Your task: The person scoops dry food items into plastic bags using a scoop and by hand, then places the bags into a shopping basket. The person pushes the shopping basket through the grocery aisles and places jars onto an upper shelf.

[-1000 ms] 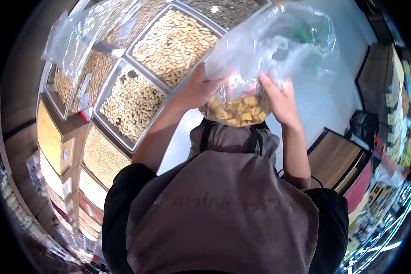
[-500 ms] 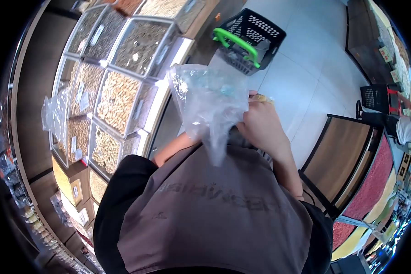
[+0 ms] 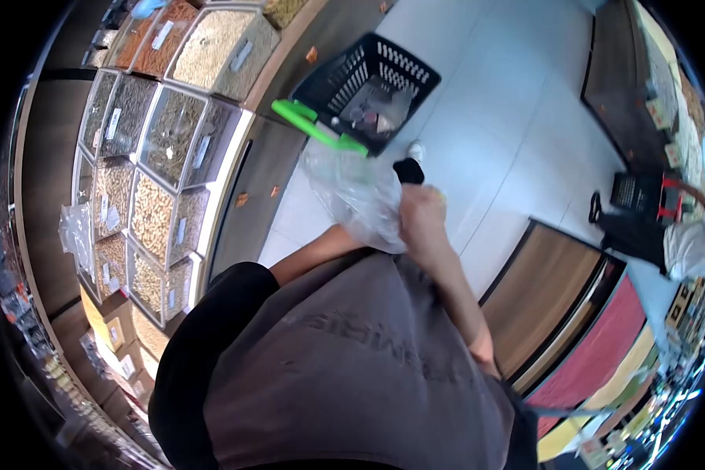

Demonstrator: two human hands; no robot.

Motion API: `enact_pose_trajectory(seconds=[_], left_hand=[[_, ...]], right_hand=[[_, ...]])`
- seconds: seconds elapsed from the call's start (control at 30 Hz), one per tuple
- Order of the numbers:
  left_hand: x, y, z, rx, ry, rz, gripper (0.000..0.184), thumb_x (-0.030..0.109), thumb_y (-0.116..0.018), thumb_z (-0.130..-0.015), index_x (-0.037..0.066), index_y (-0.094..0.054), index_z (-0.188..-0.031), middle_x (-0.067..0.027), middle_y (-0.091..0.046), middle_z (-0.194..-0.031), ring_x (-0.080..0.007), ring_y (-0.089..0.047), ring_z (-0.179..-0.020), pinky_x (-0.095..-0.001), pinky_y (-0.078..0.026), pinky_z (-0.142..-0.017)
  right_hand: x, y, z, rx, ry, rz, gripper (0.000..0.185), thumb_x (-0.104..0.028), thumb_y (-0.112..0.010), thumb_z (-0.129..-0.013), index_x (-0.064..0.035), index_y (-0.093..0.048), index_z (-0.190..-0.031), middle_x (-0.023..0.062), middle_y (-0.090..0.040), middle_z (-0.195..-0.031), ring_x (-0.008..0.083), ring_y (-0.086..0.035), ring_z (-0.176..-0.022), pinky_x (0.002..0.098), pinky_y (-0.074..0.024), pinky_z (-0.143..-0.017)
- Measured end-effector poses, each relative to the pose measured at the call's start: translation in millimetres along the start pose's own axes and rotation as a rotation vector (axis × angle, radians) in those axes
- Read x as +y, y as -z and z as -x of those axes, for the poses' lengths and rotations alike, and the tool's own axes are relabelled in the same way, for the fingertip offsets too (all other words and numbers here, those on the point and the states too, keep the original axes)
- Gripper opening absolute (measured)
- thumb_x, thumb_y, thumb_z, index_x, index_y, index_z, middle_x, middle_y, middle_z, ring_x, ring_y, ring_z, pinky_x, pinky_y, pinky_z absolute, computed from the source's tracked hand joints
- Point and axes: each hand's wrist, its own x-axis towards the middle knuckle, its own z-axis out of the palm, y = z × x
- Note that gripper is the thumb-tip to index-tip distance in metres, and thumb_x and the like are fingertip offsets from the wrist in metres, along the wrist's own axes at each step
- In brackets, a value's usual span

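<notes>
A clear plastic bag [image 3: 352, 192] hangs in front of my body, crumpled and see-through. My right hand [image 3: 423, 213] is closed in a fist at the bag's right side and grips its gathered plastic. Something small and yellowish [image 3: 442, 201] shows at the edge of that fist; I cannot make out what it is. My left hand [image 3: 345, 237] reaches in from the left behind the bag, which covers its fingers. Just beyond the bag is a black shopping basket [image 3: 338, 78] with a green handle [image 3: 317, 127] and some packaged items inside.
Clear bins [image 3: 176, 129] of grains, nuts and dried goods line the left. A loose plastic bag [image 3: 76, 235] hangs on them. At right stand a wooden display [image 3: 560, 290] and a person [image 3: 642, 243] beside another black basket [image 3: 634, 193]. My shoe [image 3: 416, 151] is on the tiled floor.
The view has shifted, and the green-handled basket now appears lower and further left. The bag looks more bunched and smaller between my hands. My right hand still grips it.
</notes>
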Motion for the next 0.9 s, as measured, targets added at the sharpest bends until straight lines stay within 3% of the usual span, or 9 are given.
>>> enact_pose_trajectory(seconds=[0.07, 0.13, 0.27, 0.53, 0.6, 0.7, 0.77, 0.83, 0.9], left_hand=[[2.3, -5.3, -55.4, -0.029, -0.011, 0.031, 0.045, 0.025, -0.071, -0.085, 0.004, -0.058, -0.123, -0.0121, -0.062, -0.117, -0.0231, -0.058, -0.110, -0.0354, -0.044, -0.098], [3.1, -12.4, -119.2, -0.076, -0.038, 0.082, 0.043, 0.024, -0.071, -0.085, 0.004, -0.059, -0.120, -0.0122, -0.062, -0.116, -0.0232, -0.059, -0.109, -0.0354, -0.045, -0.096], [15.5, -28.0, -265.8, -0.216, -0.165, 0.234, 0.038, 0.023, -0.072, -0.084, 0.005, -0.061, -0.116, -0.0125, -0.063, -0.113, -0.0233, -0.061, -0.105, -0.0354, -0.047, -0.093], [73.9, -58.7, -496.5, -0.529, -0.617, 0.840, 0.030, 0.020, -0.073, -0.082, 0.006, -0.064, -0.107, -0.0130, -0.066, -0.108, -0.0235, -0.064, -0.099, -0.0353, -0.050, -0.087], [84.9, -56.5, -522.9, -0.473, -0.525, 0.716, 0.028, 0.019, -0.075, -0.081, 0.007, -0.065, -0.104, -0.0132, -0.066, -0.105, -0.0242, -0.065, -0.097, -0.0356, -0.051, -0.084], [82.7, -29.3, -551.5, -0.223, -0.455, 0.765, 0.026, 0.020, -0.075, -0.081, 0.006, -0.065, -0.101, -0.0129, -0.066, -0.103, -0.0251, -0.065, -0.095, -0.0367, -0.052, -0.082], [45.4, -32.0, -578.1, -0.235, -0.308, 0.442, 0.026, 0.018, -0.073, -0.083, 0.005, -0.063, -0.102, -0.0122, -0.065, -0.101, -0.0257, -0.064, -0.093, -0.0379, -0.051, -0.083], [-0.2, -47.3, -605.2, -0.157, -0.204, 0.358, 0.023, 0.017, -0.069, -0.085, 0.005, -0.061, -0.103, -0.0121, -0.064, -0.098, -0.0272, -0.062, -0.092, -0.0403, -0.051, -0.083], [-32.2, -48.3, -639.6, -0.073, -0.147, 0.375, 0.021, 0.017, -0.065, -0.087, 0.004, -0.060, -0.103, -0.0122, -0.063, -0.097, -0.0285, -0.061, -0.090, -0.0422, -0.050, -0.083]], right_hand=[[22.4, 27.2, -22.4, 0.012, -0.056, -0.036, 0.031, -0.020, -0.072, -0.079, -0.0019, -0.065, -0.103, 0.0159, -0.068, -0.097, 0.0319, -0.066, -0.091, 0.0453, -0.0502, -0.081], [41.6, 60.6, -37.7, 0.191, -0.121, -0.649, 0.031, -0.017, -0.068, -0.083, -0.0032, -0.066, -0.110, 0.0154, -0.069, -0.100, 0.0342, -0.065, -0.096, 0.0479, -0.0473, -0.088], [117.7, 141.5, -41.5, 0.120, -0.239, 0.085, 0.036, -0.007, -0.066, -0.084, -0.0036, -0.065, -0.120, 0.0199, -0.066, -0.114, 0.0400, -0.061, -0.104, 0.0512, -0.0434, -0.096], [203.6, 326.6, -76.1, 0.750, -0.475, -0.598, 0.035, -0.011, -0.063, -0.090, 0.0002, -0.059, -0.123, 0.0163, -0.064, -0.115, 0.0310, -0.060, -0.105, 0.0431, -0.0452, -0.094], [219.3, 348.0, -92.7, 0.833, -0.449, -0.772, 0.036, -0.012, -0.062, -0.091, 0.0011, -0.058, -0.124, 0.0154, -0.063, -0.116, 0.0287, -0.060, -0.105, 0.0410, -0.0457, -0.094], [252.9, 369.1, -133.0, 0.803, -0.437, -1.005, 0.036, -0.014, -0.061, -0.094, 0.0025, -0.055, -0.125, 0.0141, -0.063, -0.117, 0.0253, -0.059, -0.105, 0.0380, -0.0463, -0.093], [282.3, 387.3, -170.3, 0.667, -0.465, -1.077, 0.037, -0.015, -0.061, -0.095, 0.0035, -0.054, -0.126, 0.0132, -0.062, -0.117, 0.0231, -0.059, -0.105, 0.0360, -0.0468, -0.092], [317.5, 407.9, -217.5, 0.340, -0.440, -0.615, 0.039, -0.020, -0.070, -0.090, 0.0030, -0.057, -0.119, 0.0094, -0.066, -0.107, 0.0196, -0.062, -0.097, 0.0342, -0.0485, -0.085], [331.1, 444.1, -263.7, 0.209, -0.509, -0.678, 0.054, -0.023, -0.070, -0.091, 0.0039, -0.050, -0.133, 0.0136, -0.060, -0.122, 0.0223, -0.057, -0.109, 0.0365, -0.0438, -0.097]])
